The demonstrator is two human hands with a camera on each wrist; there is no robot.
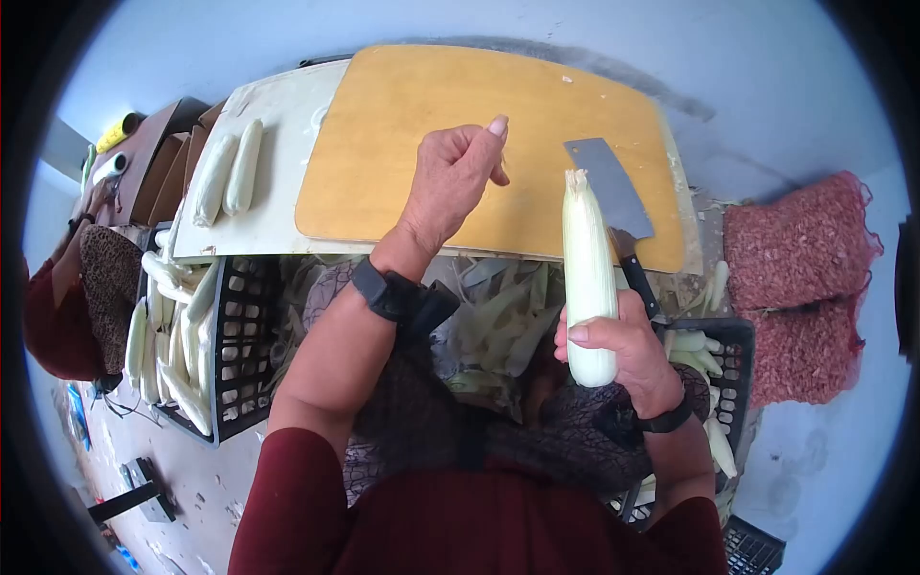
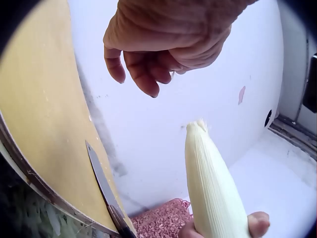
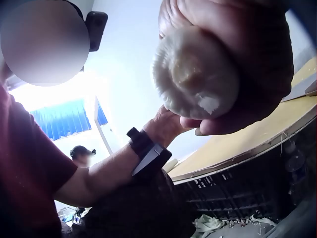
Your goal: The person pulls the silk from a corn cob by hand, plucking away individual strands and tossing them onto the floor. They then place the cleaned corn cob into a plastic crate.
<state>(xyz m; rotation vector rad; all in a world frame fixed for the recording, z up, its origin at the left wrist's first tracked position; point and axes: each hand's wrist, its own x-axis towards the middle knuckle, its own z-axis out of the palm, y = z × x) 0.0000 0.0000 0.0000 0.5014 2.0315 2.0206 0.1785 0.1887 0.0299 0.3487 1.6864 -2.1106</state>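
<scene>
My right hand [image 1: 628, 350] grips the base of an ear of corn [image 1: 588, 259] in pale husk, its trimmed tip pointing up. Seen from the right wrist, the cut stem end [image 3: 190, 74] faces the camera, with fingers wrapped around it. My left hand [image 1: 455, 177] hovers over the yellow board [image 1: 431, 105], apart from the ear, its thumb raised. Its fingers [image 2: 141, 77] hang loosely curled above the corn's tip in the left wrist view. A cleaver [image 1: 613, 187] with a dark handle lies on the board, just behind the ear.
Two husked ears [image 1: 230, 172] lie on the white tabletop [image 1: 273, 115] at left. Black crates [image 1: 244, 335] of corn flank me on both sides. Loose husks [image 1: 498, 316] fill the space below the table edge. Red mesh sacks [image 1: 800, 249] stand at right; another person [image 1: 62, 297] is at far left.
</scene>
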